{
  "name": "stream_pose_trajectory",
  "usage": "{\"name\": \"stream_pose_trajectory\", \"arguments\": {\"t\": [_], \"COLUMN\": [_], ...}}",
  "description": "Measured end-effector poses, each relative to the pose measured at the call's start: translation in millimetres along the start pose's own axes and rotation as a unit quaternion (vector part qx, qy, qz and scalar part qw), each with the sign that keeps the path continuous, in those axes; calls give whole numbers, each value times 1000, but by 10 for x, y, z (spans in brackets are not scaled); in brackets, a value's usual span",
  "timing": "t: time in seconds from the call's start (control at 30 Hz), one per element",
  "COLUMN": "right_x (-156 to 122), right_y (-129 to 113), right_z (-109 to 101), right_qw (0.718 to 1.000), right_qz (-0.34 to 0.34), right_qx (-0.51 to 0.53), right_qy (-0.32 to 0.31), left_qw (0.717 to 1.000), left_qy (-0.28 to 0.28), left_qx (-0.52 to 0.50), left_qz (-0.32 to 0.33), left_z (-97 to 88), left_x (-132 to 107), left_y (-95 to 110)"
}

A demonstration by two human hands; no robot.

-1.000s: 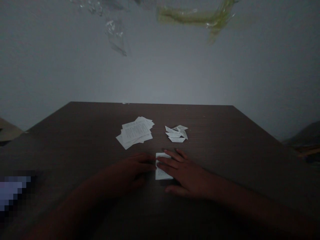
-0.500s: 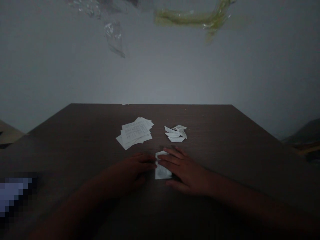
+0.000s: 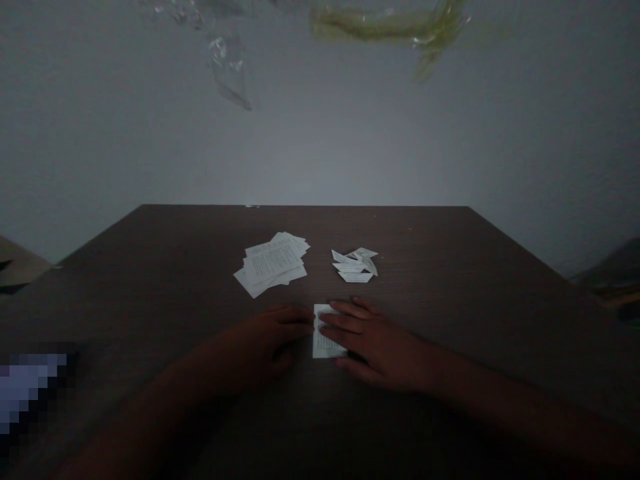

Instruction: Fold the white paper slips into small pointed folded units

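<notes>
White printed sheet [image 3: 326, 345] at near middle of desk [image 3: 425, 260]; right hand [image 3: 380, 343] over it, fingers spread. Left hand [image 3: 270, 337] at sheet's left edge, pinch unclear. Farther right, folded pieces [image 3: 354, 267] look done; farther left, loose sheets [image 3: 273, 262] look unfolded.

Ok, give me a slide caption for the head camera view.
Right hand spread over a printed paper slip, left hand at its edge, printed sheets and folded paper pieces lying beyond.

Dim light lay brightest low on the wall [image 3: 325, 153] and fell to near-black across the near part of the surface [image 3: 425, 260]. Shadow softened the hands [image 3: 377, 347]; clear plastic [image 3: 229, 63] glinted faintly. Coarse pixels blocked the lower-left edge.
</notes>
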State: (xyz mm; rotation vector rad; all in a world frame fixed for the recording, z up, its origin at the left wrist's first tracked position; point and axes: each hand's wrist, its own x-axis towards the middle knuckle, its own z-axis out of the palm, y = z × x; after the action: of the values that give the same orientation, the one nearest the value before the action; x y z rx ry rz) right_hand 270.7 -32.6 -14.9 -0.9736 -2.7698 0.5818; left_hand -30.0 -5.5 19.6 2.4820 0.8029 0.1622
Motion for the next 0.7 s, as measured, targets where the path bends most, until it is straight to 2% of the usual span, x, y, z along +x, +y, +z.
{"name": "stream_pose_trajectory", "arguments": {"t": [0.3, 0.5, 0.7], "right_x": [-15, 10, 17], "right_y": [26, 7, 88], "right_z": [45, 25, 42], "right_qw": [1000, 1000, 997], "right_qz": [0, 10, -21], "right_qx": [14, 8, 13], "right_qy": [9, 10, 77], "left_qw": [1000, 1000, 996], "left_qy": [14, 2, 43], "left_qx": [0, 31, 77], "left_qz": [-4, -4, 27], "left_z": [5, 15, 125], "left_x": [-10, 49, 109], "left_y": [33, 88, 46]}}
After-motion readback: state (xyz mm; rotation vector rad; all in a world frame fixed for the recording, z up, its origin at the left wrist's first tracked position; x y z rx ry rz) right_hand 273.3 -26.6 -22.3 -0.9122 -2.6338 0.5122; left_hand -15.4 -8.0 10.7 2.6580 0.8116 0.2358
